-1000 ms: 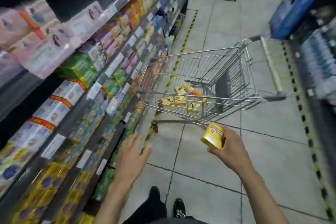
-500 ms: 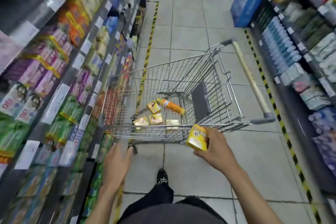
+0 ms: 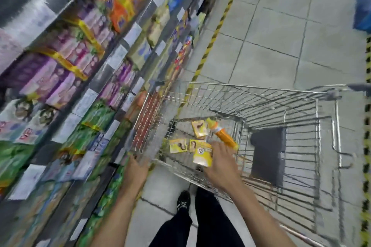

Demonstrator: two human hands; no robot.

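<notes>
**Yellow box over the cart**

The right hand [image 3: 218,164] holds a yellow box [image 3: 202,155], with its fingers curled round the box's near side. The box is just inside the top of the wire cart [image 3: 261,88], a little past the near edge and above the things at the bottom. Down there lie small yellow packets [image 3: 177,145] and an orange bottle [image 3: 225,137]. The left hand [image 3: 136,172] rests on the cart's near left corner, close to the shelves [image 3: 80,66]. That spot is blurry, so I cannot tell if its fingers grip the wire.
</notes>
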